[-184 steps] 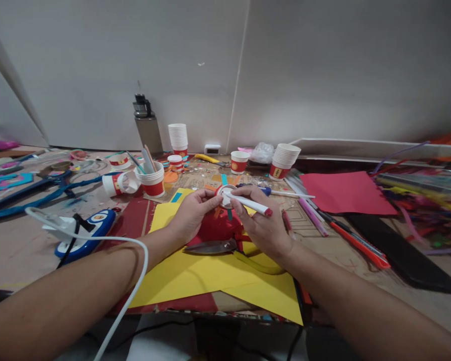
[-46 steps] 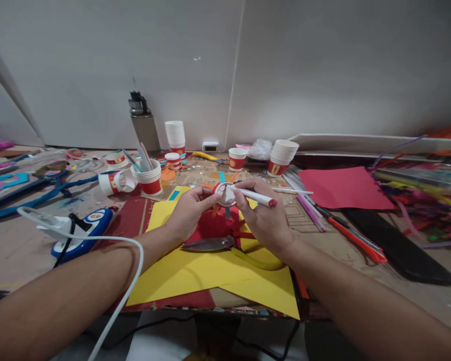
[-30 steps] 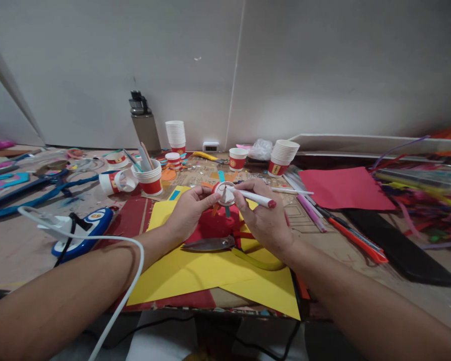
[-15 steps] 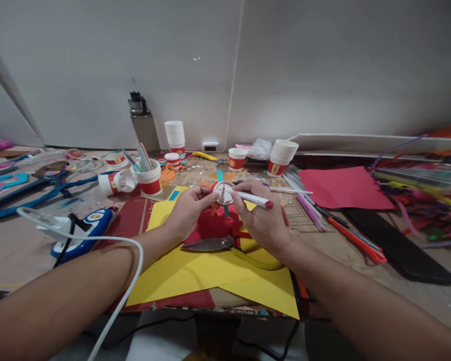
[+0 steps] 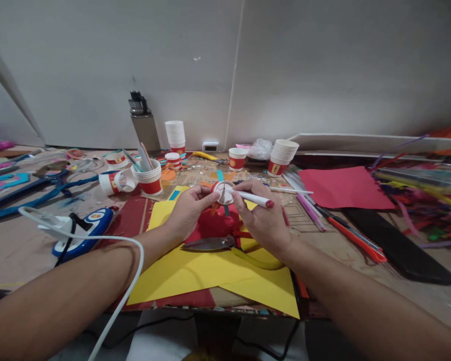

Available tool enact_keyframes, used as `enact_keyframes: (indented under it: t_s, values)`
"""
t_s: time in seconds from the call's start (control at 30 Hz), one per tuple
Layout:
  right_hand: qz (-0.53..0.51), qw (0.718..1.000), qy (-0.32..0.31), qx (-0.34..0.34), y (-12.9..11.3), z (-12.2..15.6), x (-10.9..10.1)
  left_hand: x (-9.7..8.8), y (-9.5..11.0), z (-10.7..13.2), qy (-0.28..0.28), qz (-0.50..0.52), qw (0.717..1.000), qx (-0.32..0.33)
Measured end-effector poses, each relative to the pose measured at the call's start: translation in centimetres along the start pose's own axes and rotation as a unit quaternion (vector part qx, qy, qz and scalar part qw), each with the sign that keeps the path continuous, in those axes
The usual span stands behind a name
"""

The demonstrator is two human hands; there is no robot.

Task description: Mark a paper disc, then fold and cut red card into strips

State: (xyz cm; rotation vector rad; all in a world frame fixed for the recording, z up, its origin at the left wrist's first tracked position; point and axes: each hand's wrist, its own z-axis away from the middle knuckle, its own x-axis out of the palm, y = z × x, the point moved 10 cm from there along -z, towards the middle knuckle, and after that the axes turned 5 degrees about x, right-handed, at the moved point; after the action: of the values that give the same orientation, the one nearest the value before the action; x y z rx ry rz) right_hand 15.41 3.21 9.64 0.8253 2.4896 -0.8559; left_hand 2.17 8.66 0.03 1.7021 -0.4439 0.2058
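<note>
My left hand [image 5: 191, 208] is closed on the rim of a small round paper-cup piece [image 5: 224, 192], white inside with a red edge. Teal and orange strips stick out around it. Between the fingers of my right hand [image 5: 263, 213] is a white marker with a red end [image 5: 257, 199], its tip hidden at the white face of the cup piece. Below the hands, a pair of scissors [image 5: 210, 244] with yellow handles lies partly open on red paper [image 5: 206, 228] and yellow paper [image 5: 173, 275].
A paper cup of pens [image 5: 150, 184] stands left, beside cut cups [image 5: 116, 183]. Cup stacks [image 5: 281, 158] line the back. Right lie red paper [image 5: 346, 188], an orange utility knife [image 5: 357, 240] and a black case [image 5: 402, 245]. A white cable [image 5: 135, 281] crosses my left forearm.
Almost nothing differs. Both hands keep the same hold on the cup piece and the marker, and the view has shifted very slightly.
</note>
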Motion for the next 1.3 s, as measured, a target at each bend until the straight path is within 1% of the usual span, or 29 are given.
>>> enact_keyframes:
  t_s: [0.5, 0.63, 1.1, 1.3]
  values:
    - [0.005, 1.000, 0.005, -0.007, -0.16, -0.03, -0.09, -0.02, -0.05, 0.02, 0.002, -0.002, 1.000, -0.003]
    - [0.003, 1.000, 0.005, 0.000, -0.10, -0.04, -0.12, 0.09, 0.16, -0.03, -0.006, -0.008, 1.000, 0.004]
    - [-0.008, 1.000, 0.004, 0.007, 0.00, -0.08, -0.18, -0.12, 0.32, -0.01, 0.002, -0.007, 1.000, 0.002]
    - [0.002, 1.000, 0.009, -0.005, -0.25, -0.08, -0.30, -0.12, 0.27, -0.04, 0.000, 0.001, 1.000, 0.005]
